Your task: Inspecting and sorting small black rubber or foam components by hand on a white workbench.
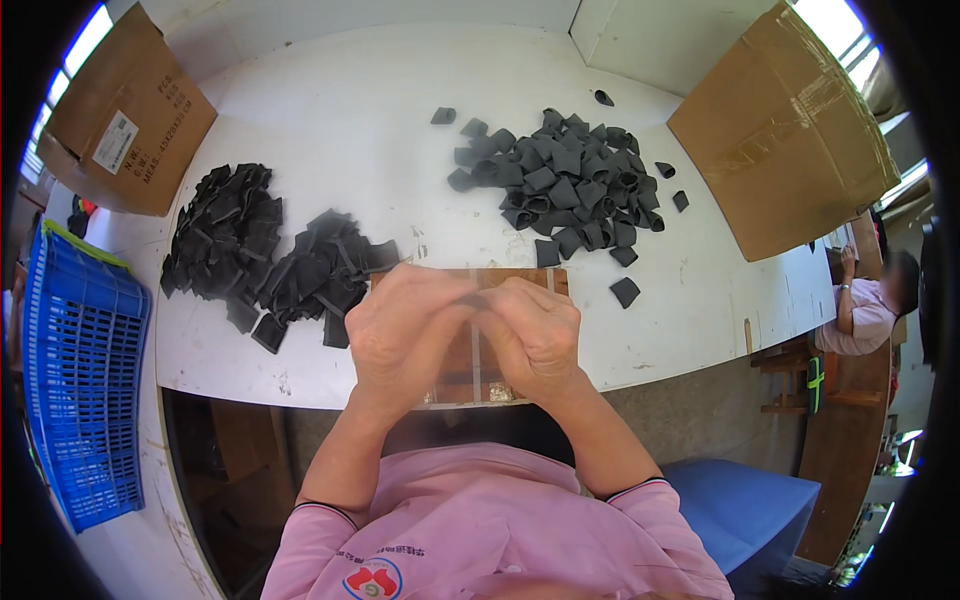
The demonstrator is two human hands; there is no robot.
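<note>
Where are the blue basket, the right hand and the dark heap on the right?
Blue basket (88,380), head view: its side wall.
Right hand (538,328), head view: middle of the hand.
Right-side dark heap (565,190), head view: its middle.

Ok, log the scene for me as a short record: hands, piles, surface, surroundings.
Left hand: left hand, fingers curled, meeting the other above the board
Right hand: right hand, fingers curled likewise
Between fingertips: something small and dark, blurred and mostly hidden
Under hands: brown board at the table's near edge
Left piles: two adjoining heaps of flat dark pieces
Right pile: dark tube-like pieces, several strays around it
Surface: white table
Sides: left carton, right carton, blue basket
Nearby: another person, far right
</note>
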